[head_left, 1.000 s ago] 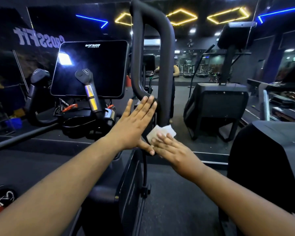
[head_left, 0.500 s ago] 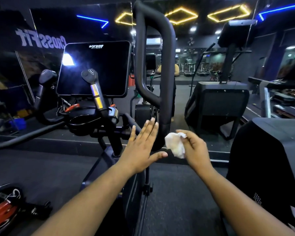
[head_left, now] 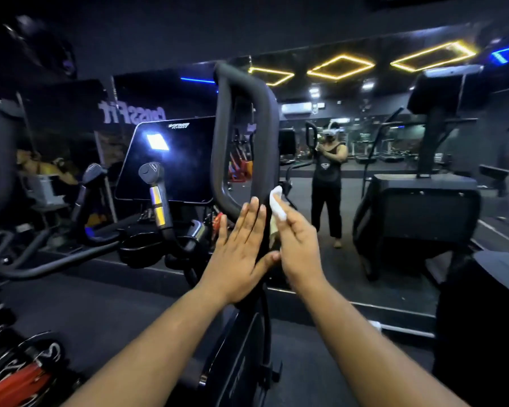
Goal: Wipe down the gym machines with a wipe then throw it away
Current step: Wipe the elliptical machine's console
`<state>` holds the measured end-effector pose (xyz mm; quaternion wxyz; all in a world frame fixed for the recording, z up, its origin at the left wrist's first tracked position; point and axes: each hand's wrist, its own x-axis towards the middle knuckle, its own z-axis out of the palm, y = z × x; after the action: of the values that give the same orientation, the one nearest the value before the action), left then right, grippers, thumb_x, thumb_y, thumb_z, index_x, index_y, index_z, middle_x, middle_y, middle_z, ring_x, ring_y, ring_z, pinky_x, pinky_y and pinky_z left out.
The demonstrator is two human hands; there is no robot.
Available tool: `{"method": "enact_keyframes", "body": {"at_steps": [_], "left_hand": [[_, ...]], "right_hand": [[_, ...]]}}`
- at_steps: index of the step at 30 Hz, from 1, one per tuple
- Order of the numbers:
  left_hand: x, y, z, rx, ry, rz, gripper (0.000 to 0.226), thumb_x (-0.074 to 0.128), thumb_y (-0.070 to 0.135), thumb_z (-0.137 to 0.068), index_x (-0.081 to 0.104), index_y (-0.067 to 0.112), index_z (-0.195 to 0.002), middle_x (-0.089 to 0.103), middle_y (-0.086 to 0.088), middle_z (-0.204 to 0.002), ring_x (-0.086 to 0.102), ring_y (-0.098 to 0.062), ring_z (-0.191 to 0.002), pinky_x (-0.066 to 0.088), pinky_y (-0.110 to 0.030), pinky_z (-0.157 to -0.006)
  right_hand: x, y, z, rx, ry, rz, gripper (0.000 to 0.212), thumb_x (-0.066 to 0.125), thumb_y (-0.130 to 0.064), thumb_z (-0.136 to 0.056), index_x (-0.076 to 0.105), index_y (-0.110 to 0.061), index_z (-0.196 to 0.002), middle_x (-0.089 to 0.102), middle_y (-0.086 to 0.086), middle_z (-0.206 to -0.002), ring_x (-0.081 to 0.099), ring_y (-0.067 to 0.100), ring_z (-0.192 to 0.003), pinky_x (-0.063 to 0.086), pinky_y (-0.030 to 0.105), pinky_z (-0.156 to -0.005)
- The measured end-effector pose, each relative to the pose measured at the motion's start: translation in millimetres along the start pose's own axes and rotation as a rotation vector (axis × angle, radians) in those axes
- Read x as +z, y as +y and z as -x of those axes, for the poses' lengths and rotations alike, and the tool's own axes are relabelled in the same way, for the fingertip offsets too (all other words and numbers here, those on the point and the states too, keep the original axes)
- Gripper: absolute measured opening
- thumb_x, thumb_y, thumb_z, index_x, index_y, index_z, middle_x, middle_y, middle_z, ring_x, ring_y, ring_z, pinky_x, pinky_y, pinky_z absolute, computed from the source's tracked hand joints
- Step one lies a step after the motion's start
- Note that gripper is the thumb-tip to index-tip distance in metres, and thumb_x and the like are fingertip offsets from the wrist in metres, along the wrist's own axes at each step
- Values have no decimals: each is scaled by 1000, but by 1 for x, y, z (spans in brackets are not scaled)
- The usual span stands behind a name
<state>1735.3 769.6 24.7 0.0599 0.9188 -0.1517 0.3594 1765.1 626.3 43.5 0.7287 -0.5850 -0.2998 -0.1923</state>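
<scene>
Right hand (head_left: 296, 245) pinched round white wipe (head_left: 277, 202), wipe pressed on right side of black loop handle (head_left: 265, 136). Left hand (head_left: 237, 254) flat, fingers together, laid against handle's lower part. Wiping step underway, looks like. Next probably: wipe to be dragged along bar, pressure kept. Console screen (head_left: 174, 160) left, behind. No bin seen.

A: How much of the crumpled white wipe (head_left: 277, 204) shows?
B: Only its top; the right hand (head_left: 297, 248) covers the rest.
A: And the black padded loop handle (head_left: 244, 136)?
B: Its lower end is hidden behind the left hand (head_left: 238, 257). The red-and-black object (head_left: 18, 377) is cut off at the bottom-left edge.
</scene>
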Motion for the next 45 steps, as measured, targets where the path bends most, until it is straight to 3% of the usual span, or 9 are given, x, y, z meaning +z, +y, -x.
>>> {"method": "enact_keyframes", "body": {"at_steps": [7, 11, 15, 21, 25, 27, 35, 40, 45], "left_hand": [[8, 18, 15, -101, 55, -22, 79, 32, 55, -105, -4, 16, -163, -16, 2, -171, -10, -16, -158, -11, -48, -126], [9, 56, 27, -150, 191, -149, 74, 40, 58, -102, 22, 18, -162, 16, -4, -171, 17, -15, -156, 13, -38, -125], [42, 103, 51, -225, 250, -137, 61, 49, 54, -100, 45, 21, -151, 52, 2, -145, 50, -18, -129, 38, -35, -103], [106, 115, 53, -610, 10, 451, 57, 63, 50, -96, 54, 22, -145, 59, 9, -130, 56, -6, -116, 45, -25, -100], [141, 113, 41, -838, -30, 894, 14, 69, 29, -98, 73, 16, -104, 75, 7, -95, 66, -8, -80, 52, -31, -79], [155, 107, 38, -895, -15, 937, 19, 68, 22, -99, 67, 8, -87, 67, 2, -77, 55, -12, -68, 46, -34, -68], [201, 81, 4, -1023, 116, 852, 18, 70, 14, -96, 58, 24, -106, 74, 5, -95, 71, -3, -84, 52, -19, -72], [238, 52, -26, -1053, 221, 758, 29, 69, 7, -95, 58, 27, -113, 75, 4, -100, 73, -9, -92, 56, -24, -77], [260, 27, -67, -1113, 324, 536, 36, 69, 8, -93, 60, 35, -115, 73, 12, -105, 71, -11, -100, 59, -35, -85]], "right_hand": [[-58, 53, 37, -52, -446, 113, 42, 52, -2, -103, 60, -26, -137, 66, -17, -132, 63, 1, -119, 47, 19, -101], [-82, 53, 30, -69, -349, 23, 40, 53, 1, -102, 68, -26, -128, 72, -15, -121, 68, 8, -112, 53, 25, -95], [-113, 62, 40, 167, -334, -109, 21, 56, -11, -102, 73, -18, -111, 76, 3, -103, 70, 15, -93, 55, 33, -82], [-150, 91, 61, 392, -336, -168, 19, 56, -13, -103, 71, -6, -112, 75, 15, -98, 68, 19, -84, 54, 27, -70], [-166, 111, 54, 492, -295, -176, 20, 57, -12, -102, 69, -2, -115, 73, 23, -102, 67, 23, -84, 55, 28, -67], [-172, 125, 49, 538, -289, -148, 19, 61, -11, -100, 69, -9, -117, 75, 16, -100, 69, 23, -84, 55, 32, -69], [-171, 189, -3, 621, -463, -86, 26, 72, -16, -93, 68, -12, -118, 77, 11, -98, 74, 25, -84, 60, 46, -75], [-163, 254, -62, 609, -599, -108, 6, 64, -8, -98, 70, -7, -99, 74, 12, -85, 71, 28, -78, 59, 44, -72], [-146, 303, -138, 592, -921, -220, 18, 65, -11, -97, 68, -17, -114, 75, 13, -99, 74, 28, -93, 60, 43, -79]]}}
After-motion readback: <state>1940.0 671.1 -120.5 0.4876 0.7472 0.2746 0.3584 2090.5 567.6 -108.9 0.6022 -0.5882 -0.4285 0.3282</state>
